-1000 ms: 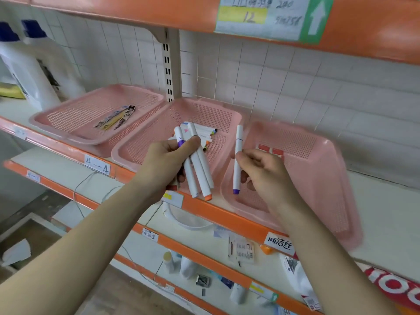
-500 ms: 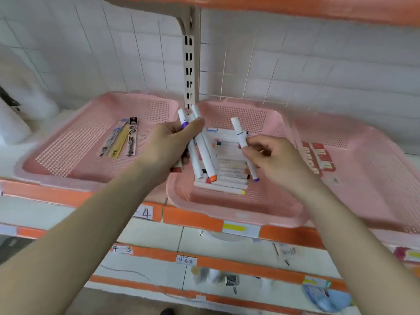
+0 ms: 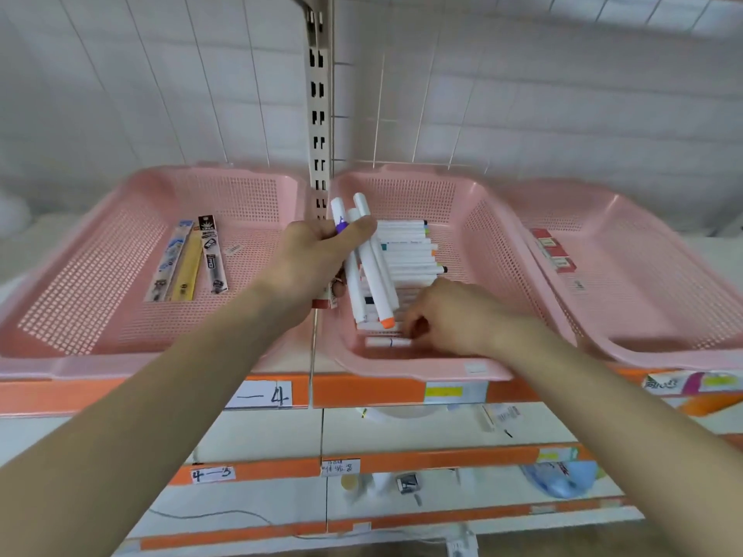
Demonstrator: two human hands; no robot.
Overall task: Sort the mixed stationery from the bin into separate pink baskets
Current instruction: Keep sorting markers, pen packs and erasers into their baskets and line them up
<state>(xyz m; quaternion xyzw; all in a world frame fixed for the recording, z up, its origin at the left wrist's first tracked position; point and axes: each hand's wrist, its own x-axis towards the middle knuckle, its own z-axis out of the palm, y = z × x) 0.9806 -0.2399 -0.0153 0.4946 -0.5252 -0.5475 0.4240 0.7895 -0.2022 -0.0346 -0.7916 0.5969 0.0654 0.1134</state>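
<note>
Left hand (image 3: 317,267) grips white plastic markers (image 3: 374,275) | right hand (image 3: 450,319) pinches single white marker (image 3: 386,342) in middle pink mesh basket (image 3: 406,195) | best: lay parallel, release.

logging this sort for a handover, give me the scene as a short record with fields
left grip: holds a marker bunch above the middle basket
right grip: pinches the end of the front marker, which lies flat in the middle basket
marker row: side by side in the middle basket
left basket: three refill packs
right basket: red packs near its left wall
</note>
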